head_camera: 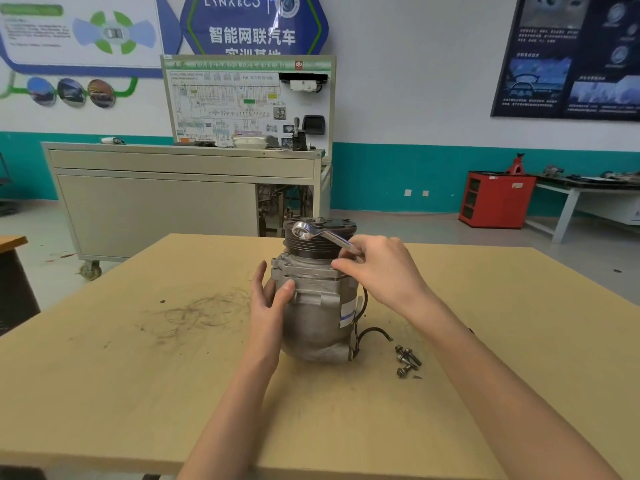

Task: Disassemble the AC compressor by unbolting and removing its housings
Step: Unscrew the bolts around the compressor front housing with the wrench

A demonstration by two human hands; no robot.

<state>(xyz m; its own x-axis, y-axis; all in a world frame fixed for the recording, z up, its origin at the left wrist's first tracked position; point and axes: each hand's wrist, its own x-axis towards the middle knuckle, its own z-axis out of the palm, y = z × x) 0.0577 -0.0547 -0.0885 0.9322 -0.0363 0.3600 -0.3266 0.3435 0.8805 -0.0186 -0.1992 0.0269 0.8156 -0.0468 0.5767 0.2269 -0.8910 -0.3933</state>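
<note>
A grey AC compressor [320,306] stands upright on the wooden table [173,375], its black pulley [313,249] on top. My left hand [268,299] grips the left side of its body, thumb across the front. My right hand [381,268] holds the handle of a silver ring wrench [317,233] whose ring end lies over the pulley's left top. Several loose bolts [407,360] lie on the table to the right of the compressor's base. A black cable [374,332] curls out from the compressor's right side.
Dark scuff marks [201,313] stain the table left of the compressor. Beyond the table stand a grey wheeled cabinet [173,202] with a wiring board, a red tool cabinet [495,199] and a workbench [588,188] at the right.
</note>
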